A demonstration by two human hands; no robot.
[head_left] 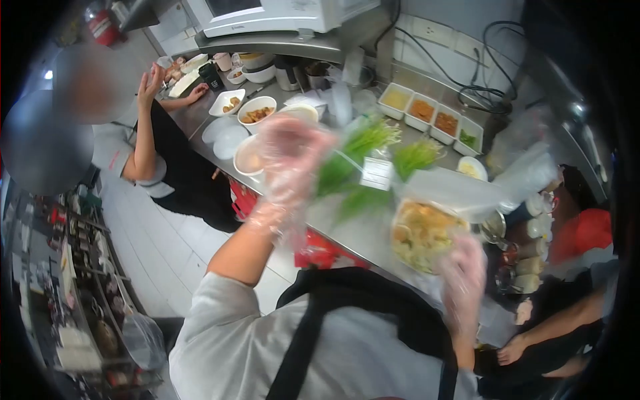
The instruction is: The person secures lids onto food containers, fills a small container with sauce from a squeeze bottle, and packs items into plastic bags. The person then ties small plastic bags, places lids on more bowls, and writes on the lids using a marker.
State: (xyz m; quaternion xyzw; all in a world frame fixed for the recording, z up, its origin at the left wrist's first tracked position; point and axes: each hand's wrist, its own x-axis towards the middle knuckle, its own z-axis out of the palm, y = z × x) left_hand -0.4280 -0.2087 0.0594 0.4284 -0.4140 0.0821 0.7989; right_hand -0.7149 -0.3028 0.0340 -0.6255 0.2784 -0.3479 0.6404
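My left hand (293,150), in a clear plastic glove, is raised over the steel counter beside the white bowls; motion blurs its fingers. My right hand (463,270), also gloved and blurred, is at the right edge of a container of food (427,237) with pale and orange pieces. Whether it grips anything is unclear. A whitish lid or sheet (460,193) stands along the container's far side. Between my hands lie bunches of green stalks (363,150), with a white label (377,173) on them.
Four trays of toppings (421,110) line the counter's back. Bowls of food (257,113) stand at the left, under a white appliance (267,17). A co-worker in a dark apron (187,167) is at the left; another person's arm (553,323) shows at the lower right.
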